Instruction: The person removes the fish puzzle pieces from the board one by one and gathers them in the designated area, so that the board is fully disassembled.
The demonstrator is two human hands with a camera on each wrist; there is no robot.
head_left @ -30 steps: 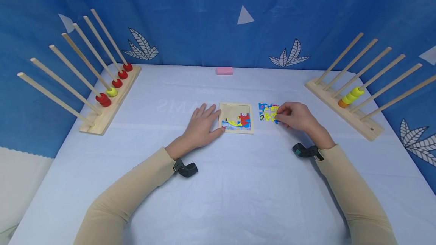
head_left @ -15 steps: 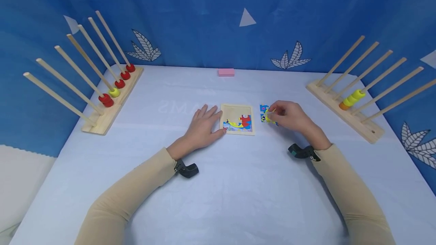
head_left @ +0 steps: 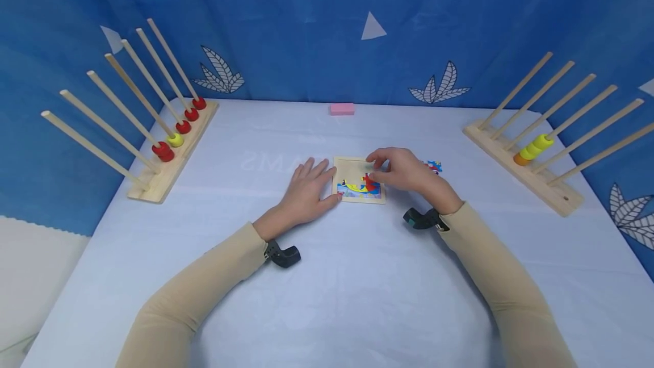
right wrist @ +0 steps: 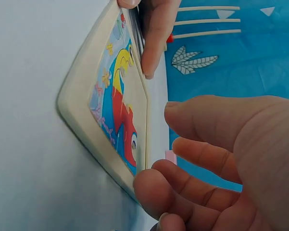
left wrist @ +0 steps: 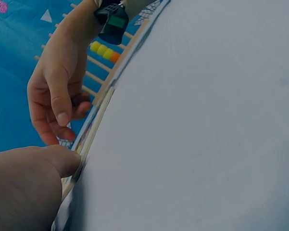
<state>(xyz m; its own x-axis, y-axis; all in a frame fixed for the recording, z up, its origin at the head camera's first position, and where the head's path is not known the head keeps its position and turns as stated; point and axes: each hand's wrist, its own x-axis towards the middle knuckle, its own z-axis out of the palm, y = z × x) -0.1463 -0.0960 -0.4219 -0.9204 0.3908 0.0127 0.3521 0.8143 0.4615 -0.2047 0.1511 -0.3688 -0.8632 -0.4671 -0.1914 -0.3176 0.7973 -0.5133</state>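
A square wooden puzzle tray [head_left: 357,199] lies mid-table, its lower part filled with blue, yellow and red pieces [right wrist: 118,103] and its upper part bare wood. My left hand [head_left: 304,192] rests flat on the table at the tray's left side, thumb and fingertips touching its edge. Over the tray's right side hovers my right hand [head_left: 403,172]. Its fingers are loosely bent, with thumb and fingertips apart and no piece visible between them in the right wrist view. A few loose puzzle pieces [head_left: 434,167] show behind the right hand, which partly hides them.
A wooden peg rack [head_left: 176,152] with red and yellow beads stands at the left. Another peg rack [head_left: 521,169] with yellow and orange beads is at the right. A pink block [head_left: 342,109] lies near the back edge, before a blue curtain [head_left: 306,27].
My right hand has moved left from the loose pieces to above the tray's right side. The left hand has stayed at the tray's left edge. The head view has shifted slightly.
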